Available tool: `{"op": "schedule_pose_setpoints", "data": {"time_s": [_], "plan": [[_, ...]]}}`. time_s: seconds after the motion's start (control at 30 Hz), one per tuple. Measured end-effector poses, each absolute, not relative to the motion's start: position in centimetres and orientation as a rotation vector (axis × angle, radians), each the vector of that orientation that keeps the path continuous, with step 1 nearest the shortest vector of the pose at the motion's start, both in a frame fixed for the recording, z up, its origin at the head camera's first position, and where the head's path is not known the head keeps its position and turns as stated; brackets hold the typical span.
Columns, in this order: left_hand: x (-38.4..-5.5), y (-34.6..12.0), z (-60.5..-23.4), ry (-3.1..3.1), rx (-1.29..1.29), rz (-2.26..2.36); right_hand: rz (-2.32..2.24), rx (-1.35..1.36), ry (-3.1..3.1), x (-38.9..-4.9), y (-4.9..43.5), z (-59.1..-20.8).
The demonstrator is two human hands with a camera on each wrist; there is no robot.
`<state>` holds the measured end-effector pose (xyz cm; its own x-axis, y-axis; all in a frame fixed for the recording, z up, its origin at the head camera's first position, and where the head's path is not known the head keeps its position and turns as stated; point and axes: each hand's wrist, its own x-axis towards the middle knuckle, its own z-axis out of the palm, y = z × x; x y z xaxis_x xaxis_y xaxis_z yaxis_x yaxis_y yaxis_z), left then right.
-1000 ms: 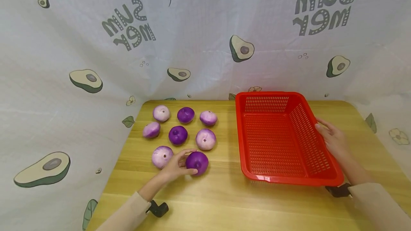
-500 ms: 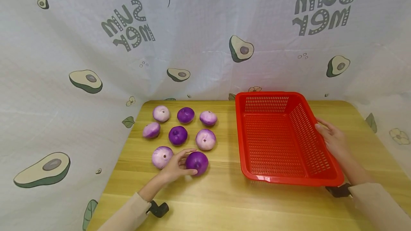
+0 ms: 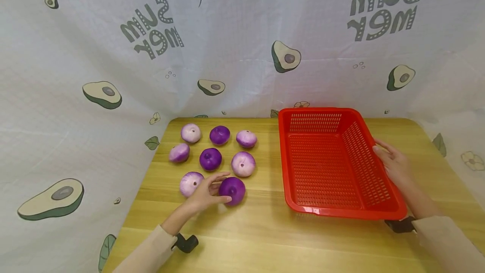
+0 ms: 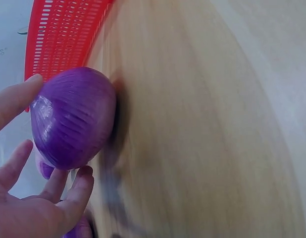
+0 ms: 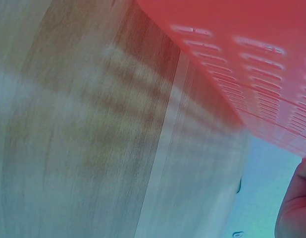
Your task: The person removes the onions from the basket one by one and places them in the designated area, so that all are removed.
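Observation:
In the head view my left hand (image 3: 204, 195) curves its thumb and fingers around the side of a dark purple onion (image 3: 232, 191) at the front of the onion group. The left wrist view has my thumb at one side of this onion (image 4: 74, 119) and fingertips (image 4: 85, 173) at the other, with its shadow on the wood just beside it. My right hand (image 3: 395, 165) grips the right rim of a red plastic basket (image 3: 320, 212), which has slotted walls and nothing inside. In the right wrist view, only part of that hand shows beside the basket wall (image 5: 272, 89).
Several more onions lie left of the basket: pale ones (image 3: 243, 164), (image 3: 191, 183) and dark purple ones (image 3: 210, 159). The wooden table (image 3: 265, 239) ends at a white printed cloth (image 3: 242, 37) behind. Black wrist straps (image 3: 185, 243) sit at both cuffs.
My left wrist and the onion at its fingers have shifted very slightly away from me. The right hand and the basket stay in place; the whole head view has shifted a little.

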<state>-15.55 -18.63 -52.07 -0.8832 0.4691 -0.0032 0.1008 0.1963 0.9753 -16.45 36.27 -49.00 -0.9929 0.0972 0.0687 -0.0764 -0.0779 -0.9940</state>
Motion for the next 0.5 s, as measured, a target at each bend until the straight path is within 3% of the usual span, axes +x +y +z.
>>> {"op": "schedule_pose_setpoints", "data": {"time_s": [0.5], "plan": [[-15.8, -19.2, -50.9, 2.236, 0.515, 1.723, 2.23, -0.049, -2.046, -16.2, 36.2, -48.7]]}}
